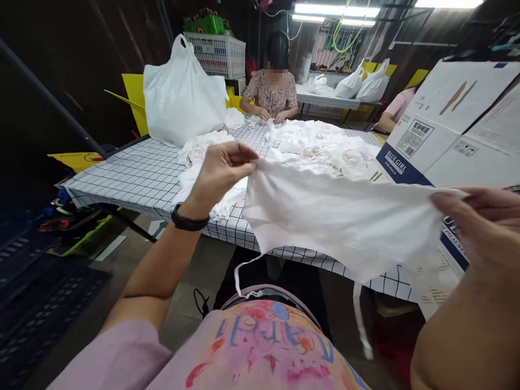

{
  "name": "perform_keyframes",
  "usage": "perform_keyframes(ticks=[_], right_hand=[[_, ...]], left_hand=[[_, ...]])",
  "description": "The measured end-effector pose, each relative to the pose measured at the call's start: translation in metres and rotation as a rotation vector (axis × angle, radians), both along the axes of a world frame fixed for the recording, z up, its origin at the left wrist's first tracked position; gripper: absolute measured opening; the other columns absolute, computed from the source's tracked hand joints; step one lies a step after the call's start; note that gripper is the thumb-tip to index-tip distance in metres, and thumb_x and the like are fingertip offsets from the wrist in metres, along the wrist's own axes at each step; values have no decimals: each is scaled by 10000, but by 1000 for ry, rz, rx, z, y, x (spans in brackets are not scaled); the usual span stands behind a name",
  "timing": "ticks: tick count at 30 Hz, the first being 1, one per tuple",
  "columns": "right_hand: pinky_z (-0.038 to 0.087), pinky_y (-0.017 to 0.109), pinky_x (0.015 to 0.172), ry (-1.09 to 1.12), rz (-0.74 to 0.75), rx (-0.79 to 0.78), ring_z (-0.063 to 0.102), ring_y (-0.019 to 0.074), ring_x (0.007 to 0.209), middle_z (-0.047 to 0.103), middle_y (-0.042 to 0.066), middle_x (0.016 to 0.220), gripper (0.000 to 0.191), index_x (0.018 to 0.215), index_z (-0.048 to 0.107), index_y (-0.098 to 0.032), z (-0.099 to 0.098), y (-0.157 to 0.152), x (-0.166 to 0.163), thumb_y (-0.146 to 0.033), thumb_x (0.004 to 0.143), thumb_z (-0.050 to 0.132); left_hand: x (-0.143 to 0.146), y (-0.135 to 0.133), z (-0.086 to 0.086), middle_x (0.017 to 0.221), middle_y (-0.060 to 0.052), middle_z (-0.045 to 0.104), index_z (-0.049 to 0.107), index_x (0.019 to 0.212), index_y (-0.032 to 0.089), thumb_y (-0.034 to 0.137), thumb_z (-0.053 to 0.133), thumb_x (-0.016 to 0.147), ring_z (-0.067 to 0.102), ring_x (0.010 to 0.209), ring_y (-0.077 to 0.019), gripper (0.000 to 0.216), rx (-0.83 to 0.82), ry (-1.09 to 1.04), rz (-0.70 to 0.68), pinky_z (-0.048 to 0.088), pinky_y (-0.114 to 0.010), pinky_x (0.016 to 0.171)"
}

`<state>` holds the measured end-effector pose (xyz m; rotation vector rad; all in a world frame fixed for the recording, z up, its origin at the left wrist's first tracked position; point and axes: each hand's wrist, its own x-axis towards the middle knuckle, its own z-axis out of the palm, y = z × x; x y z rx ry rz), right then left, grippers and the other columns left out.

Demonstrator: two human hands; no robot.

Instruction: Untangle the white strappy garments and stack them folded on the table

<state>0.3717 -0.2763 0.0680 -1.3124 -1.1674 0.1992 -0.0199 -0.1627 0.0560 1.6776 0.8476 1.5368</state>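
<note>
A white cloth garment with thin straps [337, 216] is stretched out between my hands, above the near edge of the table. My left hand [221, 170] pinches its upper left corner between thumb and fingers. At the opposite corner, my right hand [483, 216] grips the cloth with the thumb on top. Two narrow straps dangle from its lower edge, one near my lap and one further right. Behind it, a heap of similar white cloth pieces [325, 141] covers part of the table, and a smaller pile [207, 146] lies behind my left hand.
The table has a white checked cover [122, 173]. A full white plastic bag [182, 97] stands at its left back. Cardboard boxes [459, 124] rise close on the right. Across the table a person [272, 89] handles white cloth. A green basket [85, 233] sits on the floor at left.
</note>
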Motion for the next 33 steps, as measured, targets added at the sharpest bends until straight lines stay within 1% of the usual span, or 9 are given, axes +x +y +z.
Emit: perform_keyframes(ticks=[2, 4, 9, 13, 18, 22, 25, 29, 33], right_hand=[[543, 398, 607, 83, 103, -94, 610, 200, 631, 702, 53, 727, 333, 763, 818, -237, -18, 20, -1, -398, 532, 996], [544, 362, 616, 115, 197, -194, 629, 197, 672, 712, 53, 745, 300, 750, 810, -232, -34, 40, 0, -389, 557, 978], [533, 324, 630, 110, 288, -318, 629, 194, 714, 704, 60, 759, 271, 730, 776, -227, -60, 71, 5, -386, 609, 959], [515, 292, 622, 111, 299, -353, 614, 176, 731, 685, 46, 781, 295, 792, 779, -222, -63, 62, 9, -395, 634, 959], [524, 256, 663, 160, 354, -378, 630, 151, 756, 696, 29, 820, 326, 853, 784, -231, -55, 40, 22, -413, 650, 963], [527, 261, 682, 184, 307, -339, 628, 150, 771, 704, 31, 831, 347, 855, 782, -222, -66, 64, 30, -401, 630, 975], [531, 274, 713, 208, 327, -433, 631, 151, 777, 714, 37, 838, 398, 859, 770, -195, -93, 108, 30, -432, 610, 970], [515, 301, 681, 155, 304, -581, 624, 166, 714, 705, 38, 768, 460, 818, 731, -172, -145, 174, 26, -496, 563, 934], [468, 310, 657, -197, 183, -646, 593, 178, 678, 647, 15, 673, 275, 779, 708, -171, -190, 223, 21, -427, 698, 768]], left_hand=[[3, 9, -26, 815, -28, 749, 751, 824, 152, 126, 803, 686, 709, 767, -150, 150, -104, 3, 7, 591, -264, 712], [5, 22, -46, 798, -33, 749, 749, 816, 152, 138, 779, 665, 700, 744, -142, 155, -171, 6, 5, 572, -245, 685], [7, 43, -72, 712, -24, 720, 742, 788, 151, 143, 744, 633, 660, 672, -128, 155, -263, 41, 36, 519, -221, 611], [1, 37, -71, 756, -30, 730, 748, 788, 156, 168, 792, 633, 674, 730, -139, 162, -316, 21, -24, 533, -231, 662], [-11, 23, -49, 789, -18, 723, 763, 835, 163, 196, 862, 628, 660, 736, -128, 231, -386, -3, -138, 524, -234, 686], [-8, 38, -49, 786, -16, 719, 752, 840, 161, 181, 853, 612, 659, 731, -128, 251, -419, 3, -128, 518, -245, 700], [4, 76, -76, 736, -9, 701, 737, 846, 156, 159, 795, 615, 646, 708, -127, 238, -424, 62, -122, 507, -252, 697], [26, 138, -135, 670, -6, 668, 695, 805, 156, 124, 661, 614, 625, 666, -146, 197, -441, 314, 10, 494, -268, 652], [47, 179, -178, 735, -36, 699, 673, 780, 180, 99, 570, 645, 640, 741, -200, 189, -314, 657, 148, 528, -335, 724]])
